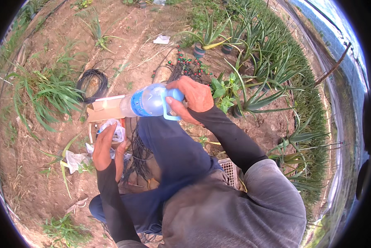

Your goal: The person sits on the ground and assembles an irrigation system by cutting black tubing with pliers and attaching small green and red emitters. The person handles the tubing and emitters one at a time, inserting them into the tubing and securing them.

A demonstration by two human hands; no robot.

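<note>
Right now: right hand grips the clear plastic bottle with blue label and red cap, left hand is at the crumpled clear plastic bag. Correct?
No: the cap is light blue, not red, in the head view. Rest stands: right hand grips the blue-labelled clear plastic bottle, left hand is at the crumpled clear plastic bag.

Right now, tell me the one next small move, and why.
Probably lower the bottle to the soil: the right hand holds it sideways near its blue cap, while the left hand appears to hold clear plastic.
</note>
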